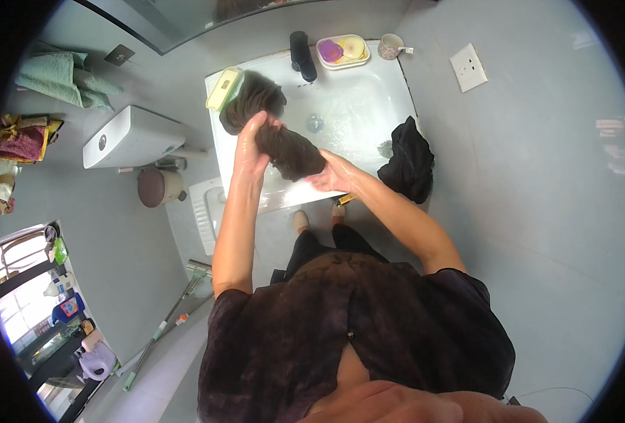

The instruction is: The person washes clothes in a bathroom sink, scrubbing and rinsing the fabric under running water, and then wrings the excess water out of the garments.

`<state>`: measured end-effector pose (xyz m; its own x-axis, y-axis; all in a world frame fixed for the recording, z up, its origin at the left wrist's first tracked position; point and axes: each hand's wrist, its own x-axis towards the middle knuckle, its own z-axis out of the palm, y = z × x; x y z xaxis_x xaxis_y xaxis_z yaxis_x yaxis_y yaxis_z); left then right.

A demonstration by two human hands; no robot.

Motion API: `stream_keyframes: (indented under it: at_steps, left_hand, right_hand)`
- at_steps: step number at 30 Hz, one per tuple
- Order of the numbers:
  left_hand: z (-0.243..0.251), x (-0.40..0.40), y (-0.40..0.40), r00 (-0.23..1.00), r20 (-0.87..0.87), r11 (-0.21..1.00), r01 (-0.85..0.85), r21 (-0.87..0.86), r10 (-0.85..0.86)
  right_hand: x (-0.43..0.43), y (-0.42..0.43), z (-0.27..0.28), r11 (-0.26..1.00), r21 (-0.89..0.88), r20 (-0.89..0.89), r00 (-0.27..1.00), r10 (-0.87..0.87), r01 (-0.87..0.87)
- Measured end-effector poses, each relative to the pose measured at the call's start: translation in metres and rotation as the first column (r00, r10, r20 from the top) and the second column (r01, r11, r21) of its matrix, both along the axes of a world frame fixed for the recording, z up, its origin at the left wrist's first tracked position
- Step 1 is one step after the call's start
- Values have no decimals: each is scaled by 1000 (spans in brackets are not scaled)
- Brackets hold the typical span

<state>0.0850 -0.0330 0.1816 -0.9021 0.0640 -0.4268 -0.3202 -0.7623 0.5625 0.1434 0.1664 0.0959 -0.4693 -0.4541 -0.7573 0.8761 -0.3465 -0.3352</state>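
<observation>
Both my hands hold a wet, dark brown cloth (291,152) above the front left of a white washbasin (344,116). My left hand (251,143) grips its middle, with the thumb on top. At the lower right end, my right hand (336,172) has its fingers around and under the bunched fabric. More of the dark fabric (254,98) lies over the basin's left side, past my left hand; the join is partly hidden. A separate black cloth (410,161) hangs over the right front rim. Some foam or water shows near the drain (315,123).
A black faucet (303,55), a soap dish (343,51) and a cup with a toothbrush (390,46) stand along the back rim. On the left rim sits a pale yellow-lidded box (225,89). A toilet tank (133,137), bin (159,187) and mop (170,312) are at left.
</observation>
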Motion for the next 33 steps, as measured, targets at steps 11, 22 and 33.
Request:
stream_keyframes:
  at_steps: [11,22,33]
  left_hand:
    - [20,8,8,968,-246,988,90,124,-57]
    - [61,-3,17,956,233,982,189,-22,-179]
    - [66,-35,25,645,232,632,763,-134,-729]
  right_hand:
    - [-23,-31,46,583,-284,75,624,-778,761]
    - [-44,-28,166,899,73,-926,-305,222,432]
    - [-52,-60,135,935,355,-476,-857,198,19]
